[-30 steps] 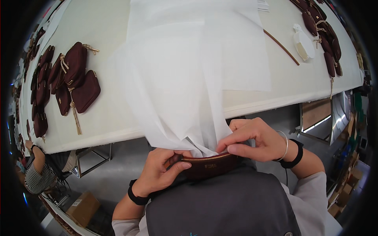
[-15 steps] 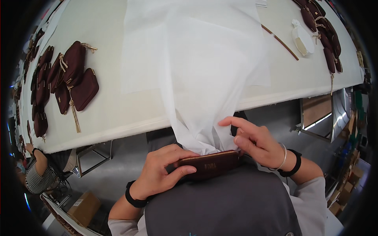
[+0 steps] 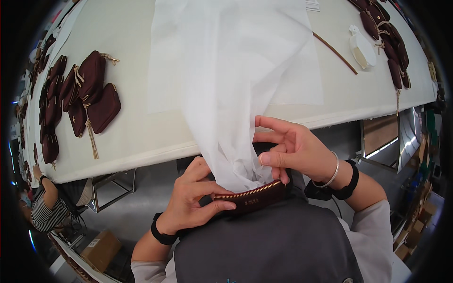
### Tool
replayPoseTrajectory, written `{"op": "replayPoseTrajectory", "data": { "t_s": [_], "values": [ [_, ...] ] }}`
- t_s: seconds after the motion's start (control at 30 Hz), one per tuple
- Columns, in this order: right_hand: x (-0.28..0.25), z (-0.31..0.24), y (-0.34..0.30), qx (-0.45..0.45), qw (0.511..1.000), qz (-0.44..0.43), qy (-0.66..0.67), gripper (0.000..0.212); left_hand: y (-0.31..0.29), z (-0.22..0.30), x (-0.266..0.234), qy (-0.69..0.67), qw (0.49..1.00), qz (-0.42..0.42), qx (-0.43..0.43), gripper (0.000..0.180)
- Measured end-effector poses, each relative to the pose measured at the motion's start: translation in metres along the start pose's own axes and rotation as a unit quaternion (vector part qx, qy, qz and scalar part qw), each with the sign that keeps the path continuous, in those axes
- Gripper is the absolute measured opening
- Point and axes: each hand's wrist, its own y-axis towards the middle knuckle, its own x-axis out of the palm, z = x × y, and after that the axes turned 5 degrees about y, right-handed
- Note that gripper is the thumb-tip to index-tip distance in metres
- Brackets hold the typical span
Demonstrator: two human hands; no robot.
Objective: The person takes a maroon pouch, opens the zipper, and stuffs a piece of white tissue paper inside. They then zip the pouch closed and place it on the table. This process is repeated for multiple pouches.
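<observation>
Near my lap, my left hand (image 3: 194,191) is closed on the left end of a dark maroon zip pouch (image 3: 255,202), thumb in front and fingers behind. The pouch's gold-toothed zipper edge faces up. A long sheet of white tissue paper (image 3: 236,61) stretches from the table down to the pouch's mouth, where its end is bunched; how far inside it reaches is hidden. My right hand (image 3: 297,150) is at the paper's right edge, its fingers apart. The upper fingertips meet the paper, the thumb points left, and the lower fingers are by the pouch's right corner.
The cream-covered table (image 3: 127,127) spans the view ahead. Several maroon pouches with tassels lie in a left pile (image 3: 92,92) and a right pile (image 3: 389,45). A white tape dispenser-like object (image 3: 362,49) and a thin brown strip (image 3: 336,53) lie at right. Another person (image 3: 52,207) is at far left.
My right hand has moved up and left against the tissue paper. The paper's right edge has shifted left and gathered narrower. My left hand keeps its hold on the pouch.
</observation>
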Motion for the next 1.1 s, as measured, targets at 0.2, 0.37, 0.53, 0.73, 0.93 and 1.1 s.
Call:
{"op": "replayPoseTrajectory", "data": {
  "t_s": [0.2,0.37,0.53,0.73,0.93,1.1],
  "values": [
    [0.004,-0.002,0.003,0.002,0.999,-0.034,-0.026,0.084,-0.003,-0.004,0.006,-0.021,0.999,0.004,-0.024,0.034],
    [-0.004,0.007,0.006,-0.028,0.998,-0.064,-0.009,0.079,-0.005,-0.01,0.009,-0.031,0.999,0.016,-0.002,0.036],
    [-0.023,0.009,-0.018,-0.057,0.968,-0.093,-0.228,0.059,-0.015,-0.007,0.011,-0.077,0.99,0.053,-0.108,0.031],
    [-0.023,0.014,-0.04,-0.12,0.959,-0.072,-0.248,0.059,-0.016,0.0,0.018,-0.146,0.967,0.049,-0.203,0.033],
    [-0.013,0.031,-0.045,-0.176,0.932,-0.007,-0.317,0.06,-0.02,-0.002,0.034,-0.276,0.932,0.139,-0.188,0.062],
    [-0.016,0.042,-0.042,-0.232,0.879,0.017,-0.416,0.038,-0.014,-0.001,0.023,-0.198,0.957,0.041,-0.207,0.053]
  ]
}}
